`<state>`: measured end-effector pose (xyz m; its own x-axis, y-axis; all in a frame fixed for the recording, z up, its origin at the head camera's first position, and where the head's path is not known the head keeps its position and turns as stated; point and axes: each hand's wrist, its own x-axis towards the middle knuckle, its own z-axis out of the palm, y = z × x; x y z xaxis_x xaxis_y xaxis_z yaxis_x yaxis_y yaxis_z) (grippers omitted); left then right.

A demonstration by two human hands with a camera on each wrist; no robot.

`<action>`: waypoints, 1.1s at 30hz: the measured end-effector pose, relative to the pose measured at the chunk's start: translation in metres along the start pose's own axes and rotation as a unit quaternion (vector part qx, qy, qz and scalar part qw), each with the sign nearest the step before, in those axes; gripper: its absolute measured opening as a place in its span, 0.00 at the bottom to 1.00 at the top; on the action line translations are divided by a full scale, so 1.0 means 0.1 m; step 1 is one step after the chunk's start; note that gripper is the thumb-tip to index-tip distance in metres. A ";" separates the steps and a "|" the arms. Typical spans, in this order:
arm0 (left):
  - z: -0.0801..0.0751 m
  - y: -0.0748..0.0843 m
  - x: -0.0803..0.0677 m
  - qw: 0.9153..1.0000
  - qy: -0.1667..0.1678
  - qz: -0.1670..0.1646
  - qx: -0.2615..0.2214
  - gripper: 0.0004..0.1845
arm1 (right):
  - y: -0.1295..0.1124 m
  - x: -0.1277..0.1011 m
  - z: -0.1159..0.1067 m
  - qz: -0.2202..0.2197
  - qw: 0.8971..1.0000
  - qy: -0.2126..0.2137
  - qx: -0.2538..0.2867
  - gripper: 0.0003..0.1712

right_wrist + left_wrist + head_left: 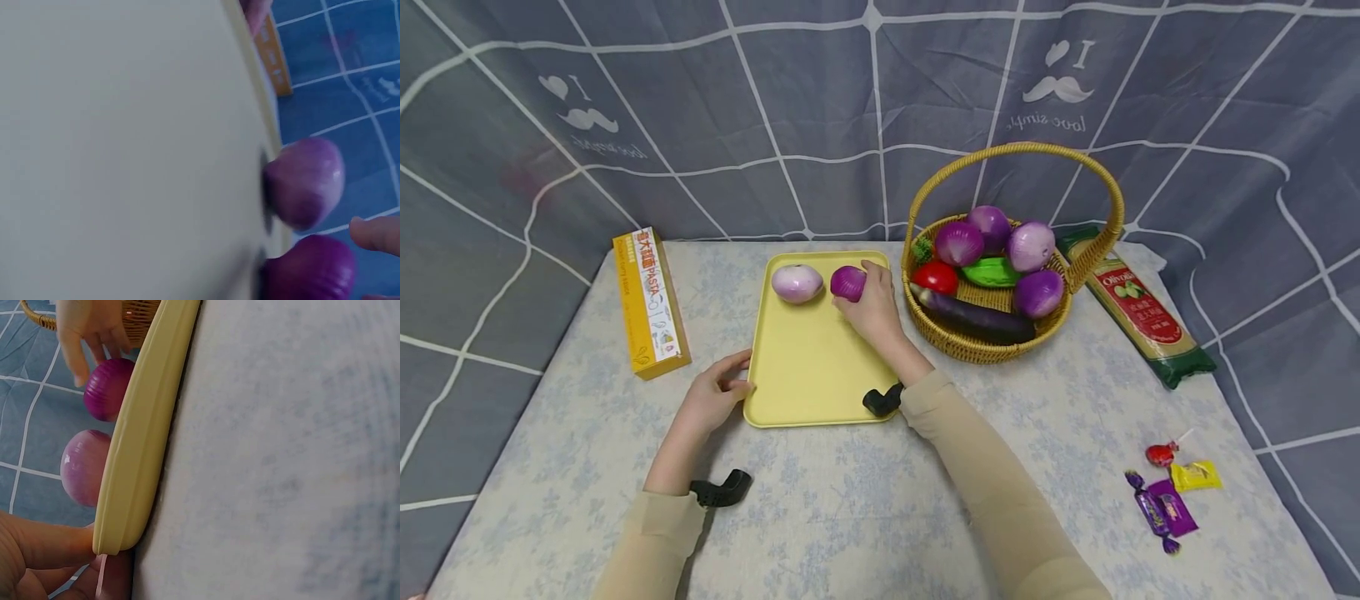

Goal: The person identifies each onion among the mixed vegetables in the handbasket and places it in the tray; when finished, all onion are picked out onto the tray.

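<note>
A yellow tray (808,367) lies on the table with a pale purple onion (797,282) and a dark purple onion (848,283) at its far end. My right hand (871,307) holds the dark onion (107,389) on the tray, fingers curled round it. In the right wrist view the dark onion (309,270) sits beside the pale one (306,181). My left hand (715,397) rests against the tray's near left edge (134,487), fingers touching the rim. The pale onion (84,465) shows behind that rim.
A wicker basket (1000,275) right of the tray holds several purple onions, a tomato, a green vegetable and an eggplant. A yellow pasta box (650,302) stands left of the tray, a green noodle packet (1138,308) to the right, wrapped candies (1168,492) at the near right.
</note>
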<state>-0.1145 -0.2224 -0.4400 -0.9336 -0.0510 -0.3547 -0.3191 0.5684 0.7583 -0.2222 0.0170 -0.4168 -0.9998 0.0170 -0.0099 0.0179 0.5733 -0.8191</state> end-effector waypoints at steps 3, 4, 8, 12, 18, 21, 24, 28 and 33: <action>0.00 -0.01 0.01 1.000 0.000 -0.001 -0.001 0.32 | -0.07 -0.07 -0.10 -0.017 1.000 -0.004 -0.003 0.39; 0.00 -0.01 0.01 1.000 0.000 -0.002 -0.001 0.32 | -0.09 -0.10 -0.15 -0.025 1.000 -0.006 -0.005 0.37; 0.00 -0.01 0.01 1.000 -0.002 0.001 0.002 0.32 | -0.15 -0.24 -0.37 -0.060 0.998 -0.005 -0.005 0.29; -0.01 -0.01 0.00 1.000 0.001 0.004 0.006 0.32 | -0.14 -0.35 -0.60 -0.095 0.995 0.013 0.022 0.20; -0.01 -0.02 0.01 1.000 0.001 0.007 0.002 0.32 | -0.05 -0.48 -0.91 -0.150 0.983 0.062 0.082 0.14; -0.01 -0.03 0.01 1.000 0.000 0.006 0.002 0.32 | 0.04 -0.54 -1.07 -0.160 0.979 0.084 0.094 0.12; 0.00 -0.02 0.01 1.000 0.001 0.002 0.003 0.32 | 0.13 -0.58 -1.24 -0.151 0.977 0.110 0.100 0.11; 0.01 -0.01 0.01 1.000 0.003 -0.004 0.004 0.32 | 0.28 -0.63 -1.45 -0.116 0.977 0.143 0.105 0.12; 0.01 -0.01 0.02 1.000 0.004 -0.005 0.004 0.32 | 0.51 -0.66 -1.66 -0.086 0.977 0.175 0.093 0.14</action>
<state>-0.1153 -0.2222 -0.4420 -0.9316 -0.0639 -0.3579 -0.3277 0.5738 0.7505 -0.1539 0.1807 -0.3625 -0.9235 0.2311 0.3060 -0.1833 0.4349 -0.8816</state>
